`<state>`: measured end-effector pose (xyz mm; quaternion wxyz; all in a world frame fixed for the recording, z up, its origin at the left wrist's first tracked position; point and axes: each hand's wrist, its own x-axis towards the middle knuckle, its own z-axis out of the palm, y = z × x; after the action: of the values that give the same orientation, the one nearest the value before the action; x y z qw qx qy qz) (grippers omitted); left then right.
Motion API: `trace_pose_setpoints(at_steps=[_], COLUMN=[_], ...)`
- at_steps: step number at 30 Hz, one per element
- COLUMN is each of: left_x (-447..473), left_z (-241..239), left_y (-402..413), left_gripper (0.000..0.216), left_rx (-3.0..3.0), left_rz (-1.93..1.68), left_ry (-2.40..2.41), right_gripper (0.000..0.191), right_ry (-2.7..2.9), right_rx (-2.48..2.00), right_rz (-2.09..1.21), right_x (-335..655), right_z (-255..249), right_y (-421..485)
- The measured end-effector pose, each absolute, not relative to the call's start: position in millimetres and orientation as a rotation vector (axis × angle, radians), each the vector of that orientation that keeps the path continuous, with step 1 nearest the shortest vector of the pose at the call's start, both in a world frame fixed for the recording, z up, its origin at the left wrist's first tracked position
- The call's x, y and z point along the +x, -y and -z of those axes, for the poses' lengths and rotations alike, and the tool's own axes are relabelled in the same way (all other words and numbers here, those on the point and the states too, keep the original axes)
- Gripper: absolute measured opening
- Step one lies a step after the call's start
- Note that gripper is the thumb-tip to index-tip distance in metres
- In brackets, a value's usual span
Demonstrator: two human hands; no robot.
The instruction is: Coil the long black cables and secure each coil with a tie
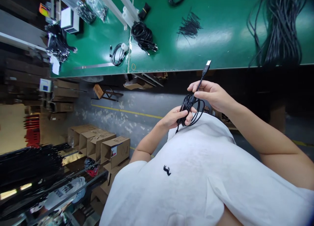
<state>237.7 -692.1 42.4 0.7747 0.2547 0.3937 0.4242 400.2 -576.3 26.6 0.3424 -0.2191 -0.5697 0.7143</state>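
Note:
Both hands hold one black USB cable above my white shirt, below the edge of the green table (220, 56). My left hand (175, 117) grips the coiled part of the black cable (190, 105). My right hand (212, 93) pinches the cable just below its plug, and the silver USB plug (208, 64) sticks up toward the table edge. Loops of the coil hang between the two hands.
On the green table lie a coiled cable bundle (143, 36), a smaller coil (117, 54), a pile of black ties (190, 26) and a big mass of black cables (279, 26). Cardboard boxes (108, 147) stand on the floor at left.

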Motion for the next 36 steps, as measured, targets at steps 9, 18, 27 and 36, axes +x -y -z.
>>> trace_pose_setpoints(at_steps=[9, 18, 27, 36], left_x=[241.3, 242.4, 242.0, 226.7], left_z=[-43.2, -46.1, -47.5, -60.3], left_y=[689.1, 686.6, 680.3, 680.2], left_gripper=[0.036, 0.039, 0.032, 0.031], left_rx=[0.518, 0.539, 0.522, 0.581], left_rz=[-0.871, -0.719, -0.831, -0.940], left_ry=[-0.911, -0.811, -0.829, -0.912], right_gripper=[0.031, 0.027, 0.056, 0.035], right_ry=[1.731, 1.965, 2.053, 1.480], right_rx=[-0.386, -0.206, -0.724, -0.602], right_rz=[-1.880, -1.799, -1.189, -2.109], right_x=[411.8, 420.7, 442.9, 405.1], right_z=[-29.9, -39.1, -36.8, -0.8], right_y=[569.2, 561.8, 562.5, 569.6])
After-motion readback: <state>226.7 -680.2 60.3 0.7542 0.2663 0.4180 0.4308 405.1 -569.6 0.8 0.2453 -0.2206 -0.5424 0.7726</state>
